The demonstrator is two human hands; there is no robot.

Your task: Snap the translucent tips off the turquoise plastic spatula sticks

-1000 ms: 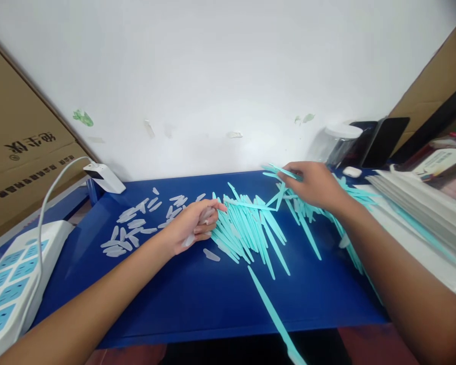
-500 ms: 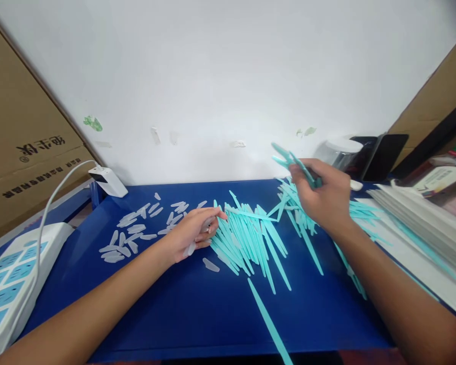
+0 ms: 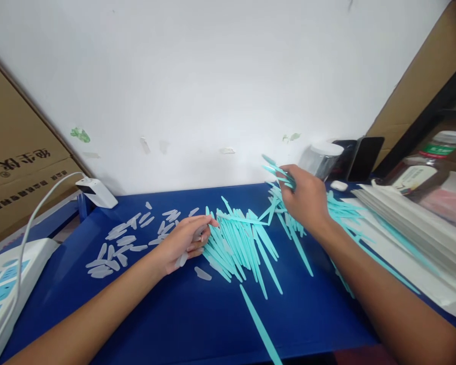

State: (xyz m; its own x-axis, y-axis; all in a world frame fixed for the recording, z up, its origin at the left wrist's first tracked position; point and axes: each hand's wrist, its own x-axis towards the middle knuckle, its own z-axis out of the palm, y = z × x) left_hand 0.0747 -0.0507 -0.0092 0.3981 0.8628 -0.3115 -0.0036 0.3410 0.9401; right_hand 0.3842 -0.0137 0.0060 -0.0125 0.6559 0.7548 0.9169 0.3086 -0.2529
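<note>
My right hand (image 3: 306, 196) is closed around several slim turquoise eyebrow razors (image 3: 275, 167), raised over the back of the table with their ends pointing left. Below it lies a loose heap of the same razors (image 3: 298, 248). My left hand (image 3: 188, 241) has its fingers curled around translucent caps (image 3: 181, 260); one shows between the fingers and another under the palm. Its fingertips are at the left edge of a fanned pile of turquoise razors (image 3: 237, 246). Left of this hand, several translucent caps (image 3: 116, 251) lie scattered, and a single cap (image 3: 202, 274) lies just in front.
One razor (image 3: 260, 324) lies apart near the front of the blue table (image 3: 175, 324). A power strip (image 3: 19, 284) and a white plug-in device (image 3: 98, 192) stand left. At right are a clear jar (image 3: 321, 159), a phone (image 3: 366, 158), a bottle (image 3: 418, 165) and stacked white sheets (image 3: 406, 228).
The view has swung slightly right, so everything sits further left. My right hand has moved a little left with its razors, which are now turned differently. My left hand keeps its curled pose.
</note>
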